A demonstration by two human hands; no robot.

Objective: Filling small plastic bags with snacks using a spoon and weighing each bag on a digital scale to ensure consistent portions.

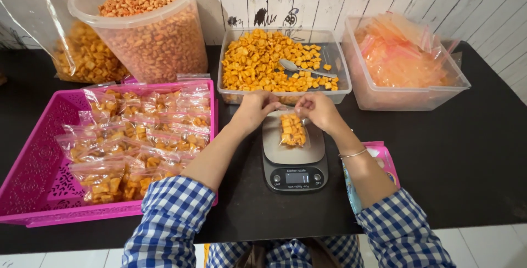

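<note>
Both hands are pinched shut on the top edge of a small clear bag (292,130): the left hand (257,109) holds the left part of the mouth, the right hand (317,110) the right part, fingers curled inward and meeting just above the bag. The bag hangs below the fingertips, filled with orange square crackers, its lower end resting on or just over the platform of a digital kitchen scale (294,155); contact cannot be confirmed. By my judgement the step in hand is closing the bag's mouth after weighing, and the next move calls for an even press along the whole seal with the bag kept upright. Directly beyond the hands stands a clear tub (338,65) of loose crackers with a metal spoon (304,68) lying in it. To its right is a tub of empty bags (403,59). To the left, a pink basket (38,164) holds finished packets, and behind it stands a large round container (145,24) of smaller snacks.
</note>
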